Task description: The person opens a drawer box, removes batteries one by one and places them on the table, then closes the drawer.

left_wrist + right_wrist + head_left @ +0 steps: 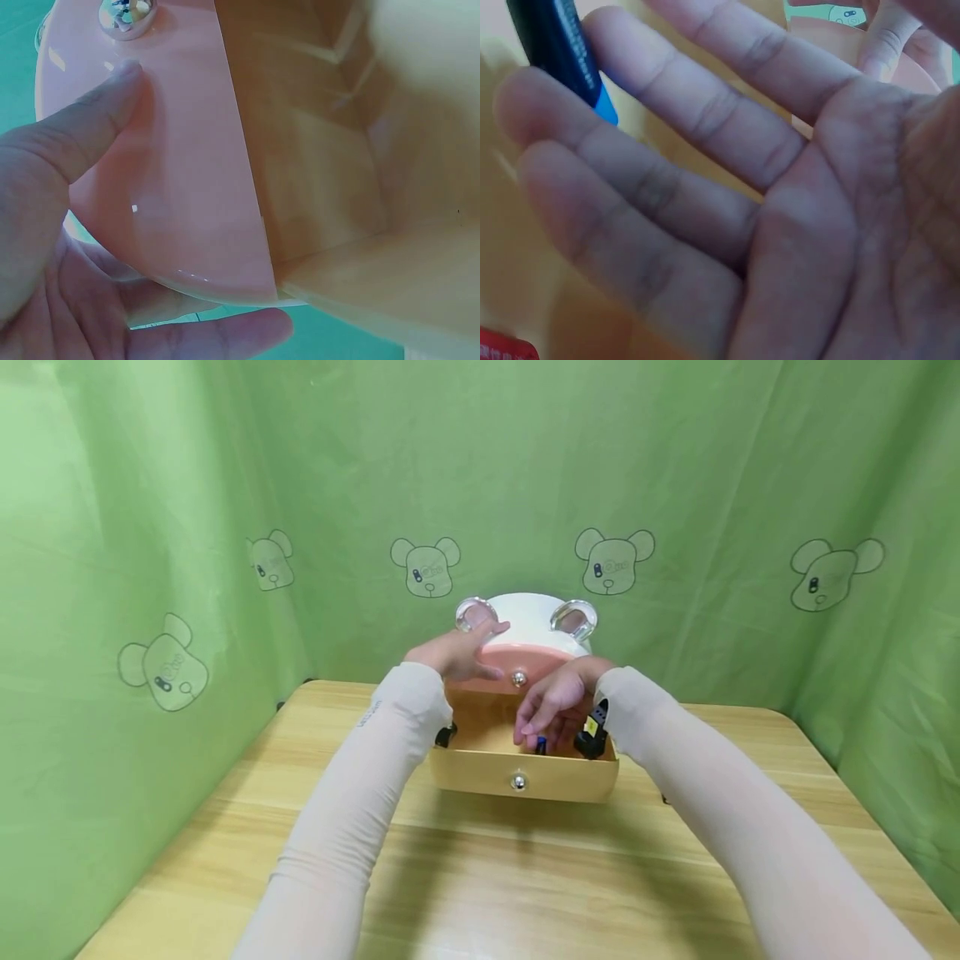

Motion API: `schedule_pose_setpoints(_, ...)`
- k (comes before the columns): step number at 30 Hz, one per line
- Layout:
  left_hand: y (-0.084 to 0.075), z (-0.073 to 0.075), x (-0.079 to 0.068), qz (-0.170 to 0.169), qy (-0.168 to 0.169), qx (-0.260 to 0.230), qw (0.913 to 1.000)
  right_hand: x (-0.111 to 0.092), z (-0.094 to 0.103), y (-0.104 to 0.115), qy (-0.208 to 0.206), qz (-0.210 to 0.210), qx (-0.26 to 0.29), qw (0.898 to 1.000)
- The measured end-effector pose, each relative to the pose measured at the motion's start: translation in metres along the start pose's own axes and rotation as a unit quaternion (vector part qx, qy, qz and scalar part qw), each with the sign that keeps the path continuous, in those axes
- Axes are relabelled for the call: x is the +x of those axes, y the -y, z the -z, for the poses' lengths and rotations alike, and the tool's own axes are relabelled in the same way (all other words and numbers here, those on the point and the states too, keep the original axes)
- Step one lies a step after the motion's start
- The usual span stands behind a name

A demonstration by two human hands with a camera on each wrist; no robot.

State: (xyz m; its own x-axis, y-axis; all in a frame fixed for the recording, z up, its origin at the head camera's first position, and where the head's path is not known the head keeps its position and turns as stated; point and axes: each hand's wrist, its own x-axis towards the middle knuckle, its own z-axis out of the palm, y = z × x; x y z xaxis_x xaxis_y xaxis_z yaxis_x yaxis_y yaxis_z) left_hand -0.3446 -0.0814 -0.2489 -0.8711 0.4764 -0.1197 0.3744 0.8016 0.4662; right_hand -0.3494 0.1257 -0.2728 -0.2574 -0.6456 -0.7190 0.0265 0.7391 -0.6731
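A small drawer box (525, 618) with a white top and clear ears stands on the table. Its upper drawer front (187, 150) is pink; the yellow lower drawer (480, 772) is pulled out. My left hand (459, 653) rests on the box's left side, thumb on the pink front beside its round knob (519, 678), other fingers spread around the side. Inside the lower drawer, my right hand (558, 697) has its fingers loosely extended. Its fingertips are beside a dark tube (559, 52) with a blue end and small print. In the right wrist view its far end is cut off.
A red item with white print (502, 346) lies in the drawer, mostly out of frame. The lower drawer's knob (519, 782) faces me. Wooden table (480, 877) surface extends around the box; green curtains (510, 460) hang behind and on both sides.
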Motion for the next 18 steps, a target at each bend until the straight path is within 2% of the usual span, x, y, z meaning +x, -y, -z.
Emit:
schedule_pose_setpoints(6, 0.002, 0.000, -0.001, -0.005, 0.002, -0.005, 1.0000, -0.002, 0.000, 0.000, -0.007, 0.027, 0.008, 1.000)
schedule_pose_setpoints(12, 0.001, 0.000, -0.001, -0.001, 0.003, -0.007, 1.0000, -0.007, 0.001, 0.001, -0.005, 0.065, -0.026, 0.998)
schedule_pose_setpoints(18, 0.001, 0.000, -0.002, 0.002, 0.003, -0.007, 1.0000, -0.014, 0.000, 0.001, -0.018, 0.082, -0.038, 0.996)
